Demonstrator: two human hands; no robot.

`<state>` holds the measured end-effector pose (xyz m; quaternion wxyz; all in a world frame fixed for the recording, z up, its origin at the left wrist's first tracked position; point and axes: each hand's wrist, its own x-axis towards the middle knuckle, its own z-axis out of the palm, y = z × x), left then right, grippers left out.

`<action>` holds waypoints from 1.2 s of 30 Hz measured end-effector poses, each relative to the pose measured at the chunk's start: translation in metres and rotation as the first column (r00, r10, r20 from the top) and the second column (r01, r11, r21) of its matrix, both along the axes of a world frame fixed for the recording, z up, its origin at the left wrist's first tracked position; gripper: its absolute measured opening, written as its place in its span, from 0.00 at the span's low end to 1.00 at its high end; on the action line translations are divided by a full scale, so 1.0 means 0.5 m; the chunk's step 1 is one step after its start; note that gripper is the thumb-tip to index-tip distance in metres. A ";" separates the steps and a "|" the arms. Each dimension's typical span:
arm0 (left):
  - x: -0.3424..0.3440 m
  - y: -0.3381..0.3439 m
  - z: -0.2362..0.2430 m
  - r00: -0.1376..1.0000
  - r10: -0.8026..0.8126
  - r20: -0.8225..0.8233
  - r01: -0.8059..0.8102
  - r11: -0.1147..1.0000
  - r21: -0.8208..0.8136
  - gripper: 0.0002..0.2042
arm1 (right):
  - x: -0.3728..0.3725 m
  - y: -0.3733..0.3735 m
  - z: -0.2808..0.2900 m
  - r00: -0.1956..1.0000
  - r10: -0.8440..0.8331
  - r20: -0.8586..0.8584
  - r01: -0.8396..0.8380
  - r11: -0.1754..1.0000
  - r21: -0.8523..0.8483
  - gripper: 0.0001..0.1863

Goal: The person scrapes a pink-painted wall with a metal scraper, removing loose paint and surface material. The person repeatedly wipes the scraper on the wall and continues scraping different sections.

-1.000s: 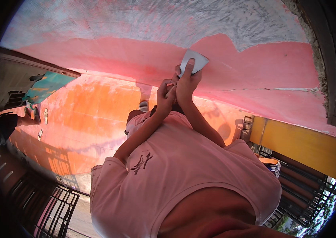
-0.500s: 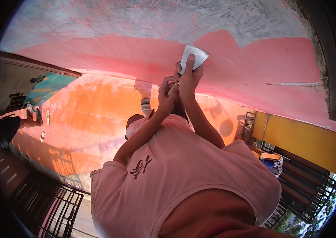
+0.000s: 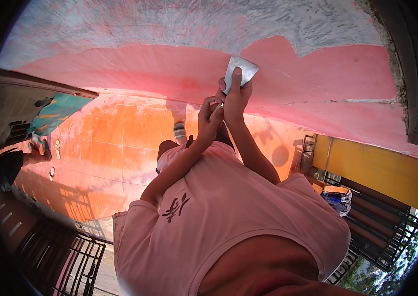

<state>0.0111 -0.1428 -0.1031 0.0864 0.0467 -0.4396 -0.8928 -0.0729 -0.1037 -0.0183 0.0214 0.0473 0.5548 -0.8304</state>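
My right hand (image 3: 237,94) is clamped on a smooth, silvery metal plate (image 3: 241,64), four-sided and flaring, in front of a pink wall (image 3: 332,71); whether they touch I can't tell. My left hand (image 3: 208,121), just beside it, is closed round a slim, glint-tipped thing (image 3: 222,104), mostly hidden. A firm, flat thumb, with fingertips clear of the plate's edges, should steady it. The wall turns streaky grey higher up; the floor (image 3: 105,130) is orange, scuffed and seamed.

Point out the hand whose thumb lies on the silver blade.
The right hand: its thumb lies on the face of the silver blade. The left hand sits lower in view, its thumb clear of the blade.
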 end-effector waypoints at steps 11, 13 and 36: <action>-0.007 0.027 0.009 0.999 0.041 0.015 -0.040 0.998 -0.051 0.13 | -0.005 0.008 0.021 0.999 -0.004 0.039 0.001 0.996 0.090 0.15; -0.006 0.031 0.011 0.999 0.043 -0.003 -0.043 0.996 -0.074 0.12 | -0.006 0.012 0.019 1.000 0.001 0.024 -0.003 0.996 0.087 0.14; -0.025 -0.035 0.041 0.989 -0.130 -0.073 0.111 0.968 -0.223 0.10 | -0.004 0.019 0.016 0.963 -0.129 -0.237 0.145 0.988 0.050 0.13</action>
